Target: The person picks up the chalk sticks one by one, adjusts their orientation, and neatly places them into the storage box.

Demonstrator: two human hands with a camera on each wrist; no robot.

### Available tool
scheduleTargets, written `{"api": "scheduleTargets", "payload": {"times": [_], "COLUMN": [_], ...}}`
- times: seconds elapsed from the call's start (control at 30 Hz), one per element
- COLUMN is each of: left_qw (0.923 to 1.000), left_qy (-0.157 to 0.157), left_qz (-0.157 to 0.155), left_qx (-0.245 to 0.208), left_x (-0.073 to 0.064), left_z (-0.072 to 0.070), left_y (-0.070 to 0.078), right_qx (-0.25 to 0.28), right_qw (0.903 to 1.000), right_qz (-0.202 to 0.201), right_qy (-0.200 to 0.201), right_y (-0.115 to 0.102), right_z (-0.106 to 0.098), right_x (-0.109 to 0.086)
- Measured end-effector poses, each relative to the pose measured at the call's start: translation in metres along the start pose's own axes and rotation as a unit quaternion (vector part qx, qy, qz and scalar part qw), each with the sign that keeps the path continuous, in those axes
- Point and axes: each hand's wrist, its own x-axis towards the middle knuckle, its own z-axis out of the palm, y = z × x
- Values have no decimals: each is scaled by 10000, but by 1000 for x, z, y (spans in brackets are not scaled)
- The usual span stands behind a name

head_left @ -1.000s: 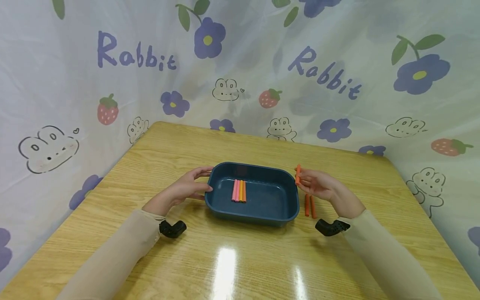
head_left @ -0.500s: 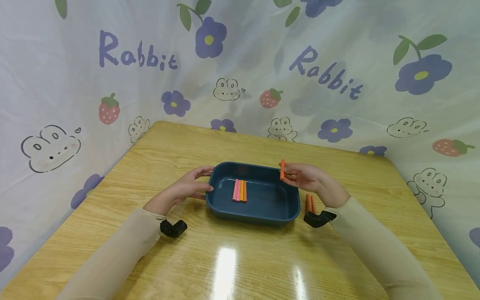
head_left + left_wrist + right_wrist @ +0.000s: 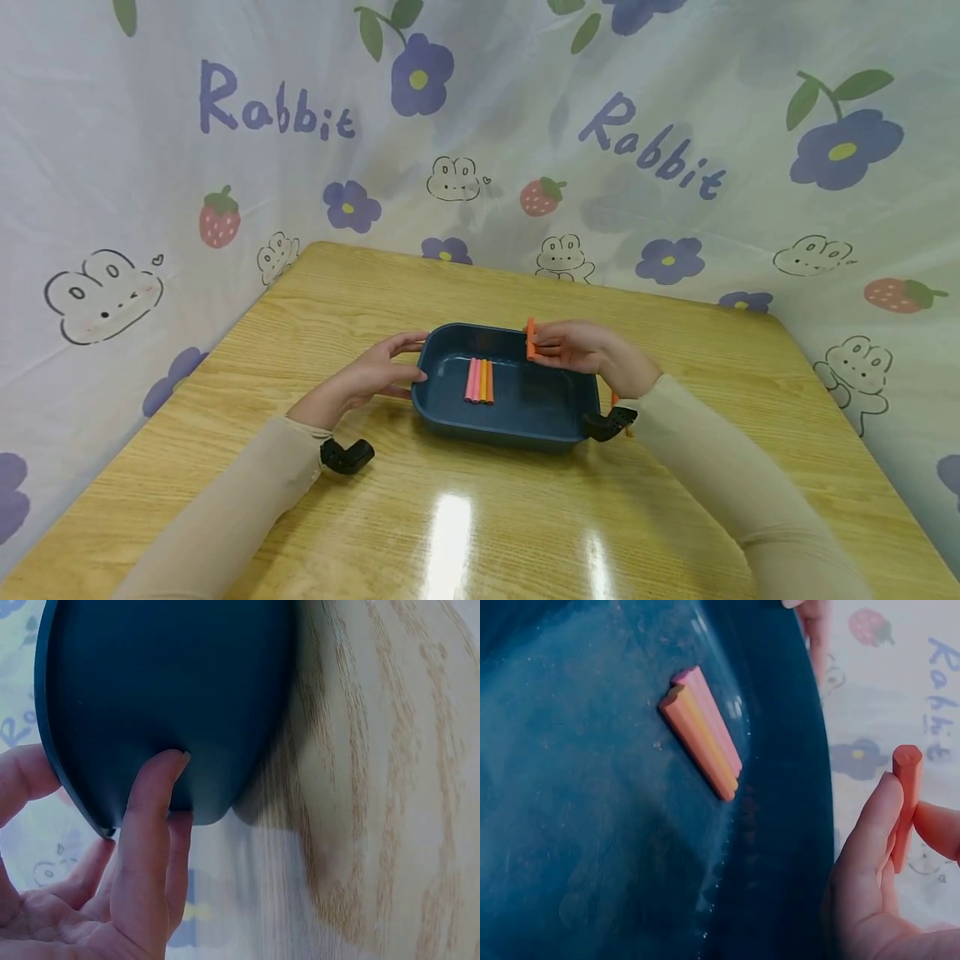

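Note:
A dark blue rectangular tray [image 3: 487, 435] stands on the table. My left hand [image 3: 375, 368] holds its left end, with fingers on both sides of the rim in the left wrist view. Between thumb and fingers, my right hand [image 3: 581, 346] pinches an orange crayon [image 3: 530, 340] over the tray's back right part; the crayon [image 3: 906, 806] points up and down in the right wrist view. Inside the tray, several crayons [image 3: 701, 739] in pink, yellow and orange lie side by side, left of the middle.
To the tray's right, orange-red crayons [image 3: 615, 399] lie on the wooden table [image 3: 360, 533], mostly hidden by my right wrist and its black camera mount [image 3: 610, 424]. A printed rabbit cloth [image 3: 487, 108] hangs behind the table and along its sides.
My right hand has carried the orange crayon leftward from beside the tray's right end to above its back right part. The left hand and the tray have stayed put.

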Motion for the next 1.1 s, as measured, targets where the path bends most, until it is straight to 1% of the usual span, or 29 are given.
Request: {"api": "scheduleTargets", "payload": {"times": [0.2,0.33,0.47,0.63,0.8,0.97,1.1], "left_qw": [10000,10000,10000,10000,10000,10000,10000], "left_qy": [21,-6,-28,3,-2,12,24], "left_qz": [-7,-38,-46,-21,-10,-12,-15], "left_qx": [-27,-56,-67,-53,-53,-63,-41], "left_x": [0,0,0,-1,0,0,-1], "left_z": [0,0,0,0,0,0,0], "left_y": [0,0,-1,1,1,1,1], "right_qx": [-224,-527,-603,-747,-1004,-1276,-1463], "right_qw": [9995,9977,9961,9942,9893,9827,9784], "right_qz": [209,425,597,684,963,1319,1462], "right_qy": [95,-55,-256,-364,-427,-236,-13], "right_y": [2,4,9,12,17,23,26], "right_z": [9,15,19,21,22,24,27], "right_x": [16,23,31,41,47,53,56]}}
